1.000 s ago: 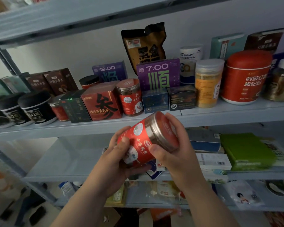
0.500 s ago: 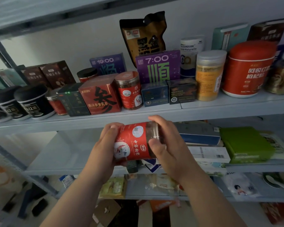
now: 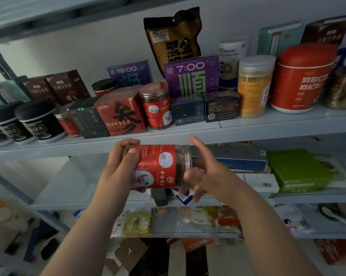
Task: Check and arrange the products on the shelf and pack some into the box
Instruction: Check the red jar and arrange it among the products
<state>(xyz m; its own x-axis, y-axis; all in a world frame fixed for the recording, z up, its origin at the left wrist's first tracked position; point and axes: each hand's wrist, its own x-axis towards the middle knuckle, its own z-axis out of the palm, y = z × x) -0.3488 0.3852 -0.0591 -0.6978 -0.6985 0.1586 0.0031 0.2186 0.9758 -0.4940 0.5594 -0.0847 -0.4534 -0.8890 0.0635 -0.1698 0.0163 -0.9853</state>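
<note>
Head view: left hand [image 3: 118,166] grips the red-label jar [image 3: 158,166] by its left end, fingers curled over the top, thumb on the front. The jar lies on its side, held in the air in front of the shelf [image 3: 248,128] edge, label to camera, clear end to the right. Right hand [image 3: 210,176] is at the jar's right end, fingers spread, index pointing up, holding nothing. Its thumb sits right at the clear end; can't tell if it touches.

Positions relative to the held jar:
- directly above, upright on the shelf board: matching jar [image 3: 156,106], same red label
- above-left: red box [image 3: 122,112] with a big black character
- above-right: two dark blue boxes [image 3: 188,110] side by side
- higher, above-right: purple 7:00 box [image 3: 192,76]
- further right and above: yellow-filled jar [image 3: 254,86] and big red canister [image 3: 303,76]
- right, on the lower board: green box [image 3: 297,170] lying flat
</note>
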